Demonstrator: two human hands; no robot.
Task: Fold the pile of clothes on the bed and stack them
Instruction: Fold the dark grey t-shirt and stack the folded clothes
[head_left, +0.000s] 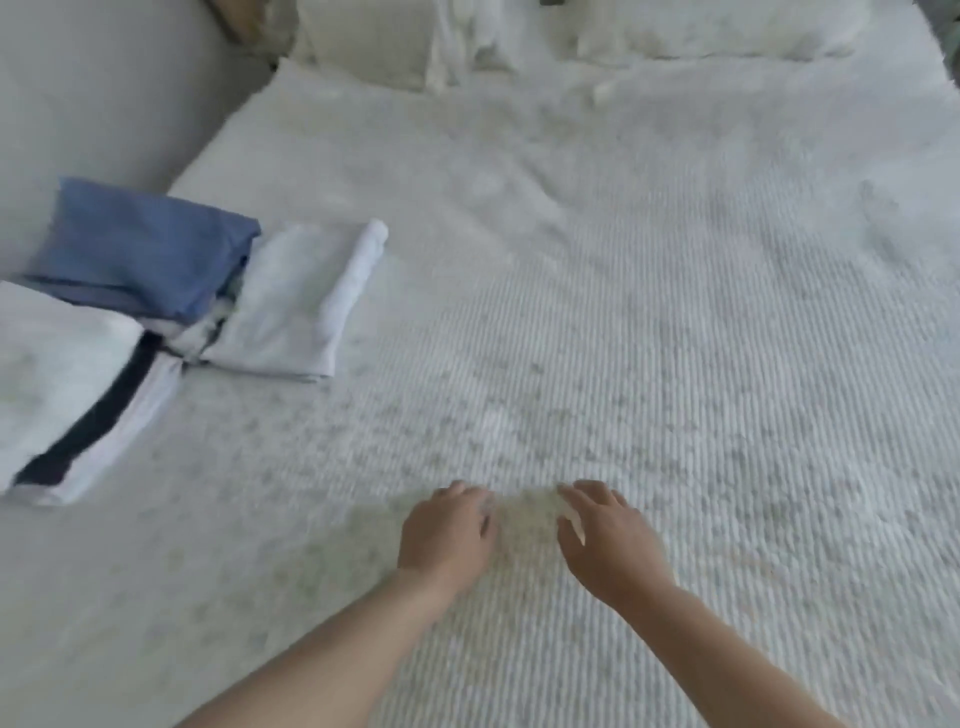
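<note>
**Both hands low over a bare stretch of bedspread, folded clothes off to the left**

The left hand (447, 530) and the right hand (605, 538) reach forward side by side, close together but apart, palms down over the ribbed white bedspread (675, 364). The fingers look loosely extended and hold nothing I can make out; motion blur hides whether the fingertips touch the cover. A pale patch lies between the hands, too smeared to tell whether it is a small garment or just the cover. My reading is that they sit there to smooth or start on something at the near edge, or are simply between items.

The clothes lie well to the left, grouped near the bed's edge, probably to keep the middle free as a folding surface. A folded blue garment (145, 244) sits farthest back. Just beside it, touching at the near edge, is a folded white garment (306, 296). Nearest is a white piece with a dark stripe (88, 395), partly cut off by the frame.

No basket, box or drawer shows. Pillows (374, 41) rest at the head of the bed.
</note>
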